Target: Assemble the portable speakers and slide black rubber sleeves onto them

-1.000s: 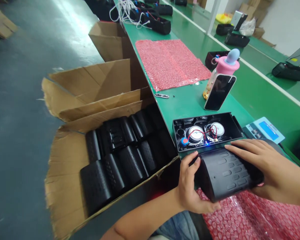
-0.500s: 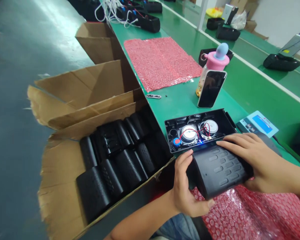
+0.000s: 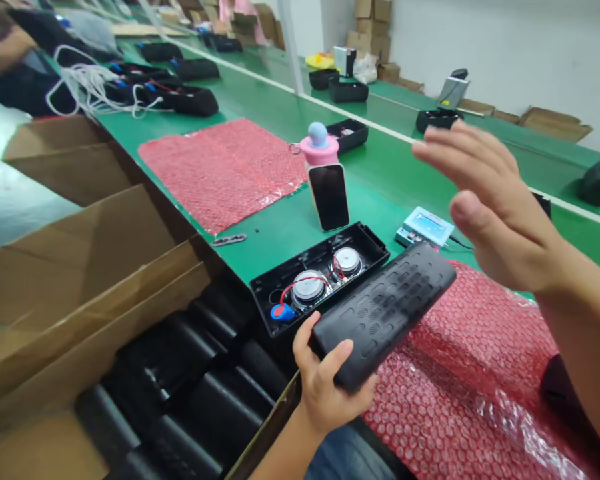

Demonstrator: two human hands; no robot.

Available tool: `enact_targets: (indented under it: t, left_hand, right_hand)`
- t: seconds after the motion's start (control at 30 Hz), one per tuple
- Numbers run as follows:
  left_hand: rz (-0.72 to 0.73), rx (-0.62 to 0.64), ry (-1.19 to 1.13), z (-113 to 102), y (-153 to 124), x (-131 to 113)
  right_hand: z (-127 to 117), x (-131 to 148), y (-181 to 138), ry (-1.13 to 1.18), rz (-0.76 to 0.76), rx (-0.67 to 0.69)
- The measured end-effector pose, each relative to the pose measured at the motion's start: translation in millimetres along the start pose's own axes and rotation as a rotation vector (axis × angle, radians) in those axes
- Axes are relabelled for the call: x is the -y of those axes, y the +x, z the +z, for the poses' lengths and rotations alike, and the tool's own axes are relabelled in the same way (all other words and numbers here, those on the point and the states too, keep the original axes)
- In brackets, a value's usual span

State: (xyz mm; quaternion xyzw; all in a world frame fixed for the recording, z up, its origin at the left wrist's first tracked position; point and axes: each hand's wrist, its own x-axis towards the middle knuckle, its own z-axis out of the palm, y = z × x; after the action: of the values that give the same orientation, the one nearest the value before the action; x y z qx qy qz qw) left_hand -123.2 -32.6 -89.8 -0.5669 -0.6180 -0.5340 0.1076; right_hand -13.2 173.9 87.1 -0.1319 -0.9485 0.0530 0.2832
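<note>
My left hand (image 3: 325, 380) grips the near-left end of a black speaker cover (image 3: 385, 310) with oval slots on its face. Raised above the bench at the right, my right hand (image 3: 495, 200) holds nothing, its fingers stretched out. Just behind the cover lies an open black speaker housing (image 3: 365, 240) with two round silver drivers (image 3: 309, 287), red wires and a blue round part (image 3: 283, 311). Red bubble wrap (image 3: 445, 387) lies under and in front of the cover.
At the left stands a cardboard box (image 3: 80, 260) holding several black speaker casings (image 3: 195, 393). A phone (image 3: 329, 197) leans on a pink-lidded bottle (image 3: 320, 150). A light-blue meter (image 3: 425, 227), another red bubble-wrap sheet (image 3: 225, 167) and white cables (image 3: 95, 87) are on the bench. A person's arm (image 3: 7, 50) shows far left.
My right hand has let go of the speaker cover and risen away from it. My left hand still holds the cover's end. The camera view has swung up and to the right.
</note>
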Motion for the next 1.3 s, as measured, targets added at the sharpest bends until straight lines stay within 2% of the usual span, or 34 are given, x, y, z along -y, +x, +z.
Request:
enact_targets:
  t: [0.03,0.07,0.1,0.13,0.17,0.27,0.33,0.43,0.53,0.6,0.67,0.73,0.77,0.83,0.9,1.0,1.07,1.17,1.23,1.3]
  left_hand:
    - [0.014,-0.005,0.002,0,1,0]
    - [0.026,-0.011,0.004,0,2,0]
    - [0.034,-0.014,0.009,0,3,-1]
    - [0.038,-0.012,0.015,0,3,-1]
    - [0.041,-0.007,0.022,0,4,-1]
    - [0.061,0.005,0.037,-1,6,-1]
    - [0.083,0.006,0.062,-2,8,-3]
    - [0.100,0.032,0.139,-6,13,-6]
    - [0.126,0.082,0.257,-14,20,-12]
    - [0.191,0.095,0.382,-17,26,-18]
    - [0.287,0.065,0.492,-17,34,-28]
    - [0.363,0.016,0.497,-11,42,-47]
    - [0.384,0.007,0.449,-5,46,-61]
    - [0.420,0.076,0.280,11,50,-94]
    - [0.485,0.286,0.106,34,51,-133]
    - [0.711,0.627,0.012,83,49,-187]
    - [0.853,0.811,-0.005,121,49,-214]
    - [0.919,1.006,0.000,172,55,-236]
    - [0.908,1.071,0.011,192,60,-243]
    - [0.889,1.090,0.007,200,63,-246]
  right_hand:
    - [6,1,-1,-0.051,0.043,-0.003]
    - [16,0,-4,-0.100,0.108,0.057]
    - [30,-1,-9,-0.119,0.158,0.149]
    - [45,-3,-14,-0.109,0.181,0.301]
    - [59,-6,-19,-0.105,0.191,0.342]
    - [85,-13,-29,-0.078,0.259,0.350]
    - [82,-15,-32,-0.021,0.291,0.310]
    - [55,-15,-37,0.024,0.320,0.232]
    - [7,-11,-58,0.002,0.314,0.175]
    - [-33,-6,-88,-0.038,0.245,0.139]
    - [-71,1,-132,-0.123,0.224,0.141]
    - [-102,9,-186,-0.221,0.330,0.170]
    - [-114,14,-215,-0.270,0.411,0.198]
    - [-130,21,-273,-0.359,0.558,0.233]
    - [-136,27,-321,-0.392,0.658,0.288]
    - [-133,33,-367,-0.429,0.745,0.314]
    - [-127,35,-379,-0.470,0.749,0.310]
    - [-117,34,-381,-0.531,0.737,0.294]
    - [-114,33,-378,-0.545,0.733,0.282]
    - [-113,33,-376,-0.558,0.718,0.275]
